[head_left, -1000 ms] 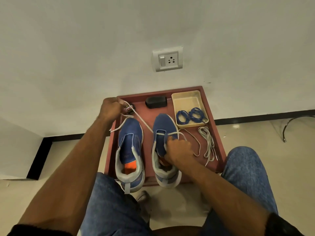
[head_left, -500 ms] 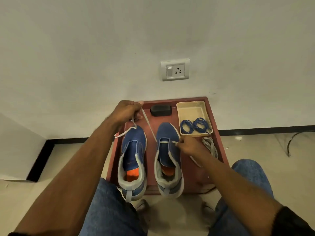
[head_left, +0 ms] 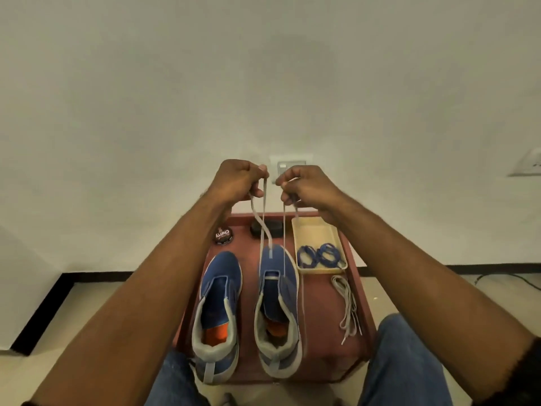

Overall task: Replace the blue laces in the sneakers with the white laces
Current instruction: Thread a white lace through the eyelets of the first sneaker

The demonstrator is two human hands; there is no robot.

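**A:** Right, so you have both ends of the white lace pulled up high. Your left hand pinches 1 end, your right hand pinches the other, and both strands run down to the far eyelets of the right sneaker.

**B:** And what would you watch for?

**A:** Uneven ends, mostly. If you pull harder with 1 hand, the lace slides through the eyelets and 1 side comes out short by the time you reach the top. I can't tell from here whether the 2 ends match.

**B:** Anything else?

**A:** The sneaker only rests on the red tray, with nothing holding it down. Tug too sharply and I'd expect the toe to lift or the shoe to tip toward the left sneaker beside it, which has no lace yet.

**B:** The spare lace?

**A:** The second white lace lies loose on the tray at the right, near the cream dish holding the blue laces. A swinging forearm could drag it off the edge.
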